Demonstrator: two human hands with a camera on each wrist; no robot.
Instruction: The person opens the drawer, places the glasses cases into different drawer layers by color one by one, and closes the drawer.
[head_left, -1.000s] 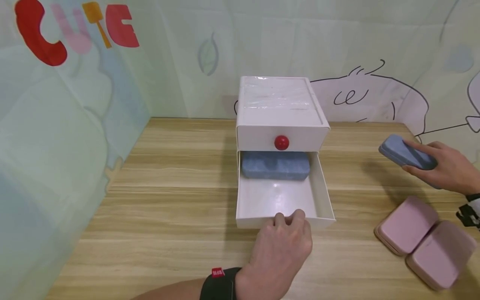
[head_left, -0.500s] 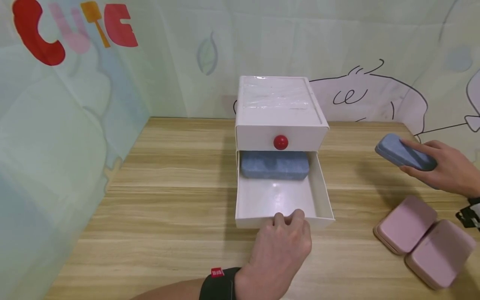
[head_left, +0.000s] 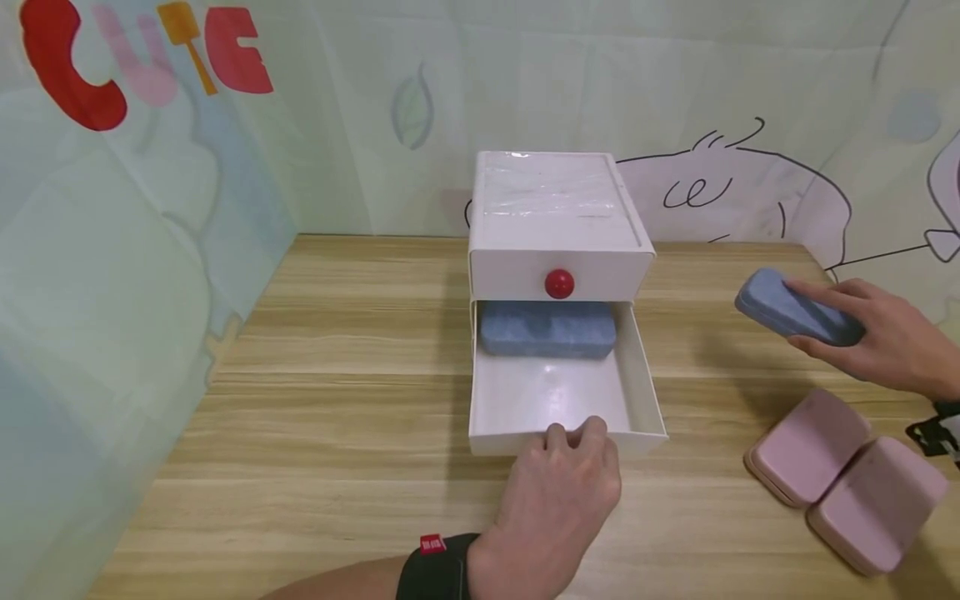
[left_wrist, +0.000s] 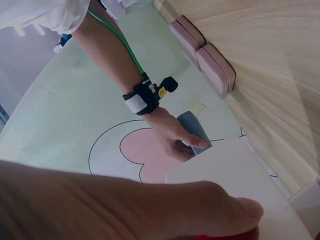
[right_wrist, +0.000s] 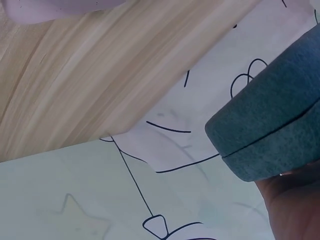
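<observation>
My left hand [head_left: 558,496] is at the front of a pulled-out white drawer [head_left: 551,396]. Its fingers grip the red drawer knob [left_wrist: 220,236], mostly hidden under the thumb in the left wrist view. At the back of this drawer lies a blue glasses case [head_left: 547,331]. Off to the right, my right hand [head_left: 888,337] holds a second, matching case [head_left: 798,308] above the table, thumb and fingers on opposite sides. A seam runs along the side of this held case [right_wrist: 270,115] in the right wrist view.
Above the open drawer, the white cabinet [head_left: 558,200] has a closed upper drawer with a red knob [head_left: 559,283]. Two pink cases [head_left: 810,446] lie side by side on the wooden table [head_left: 337,400], below the right hand. A printed cloth [head_left: 337,117] hangs behind.
My right hand has moved slightly left with the blue case. The left hand and the drawer stay as they were; the whole head view has shifted a little.
</observation>
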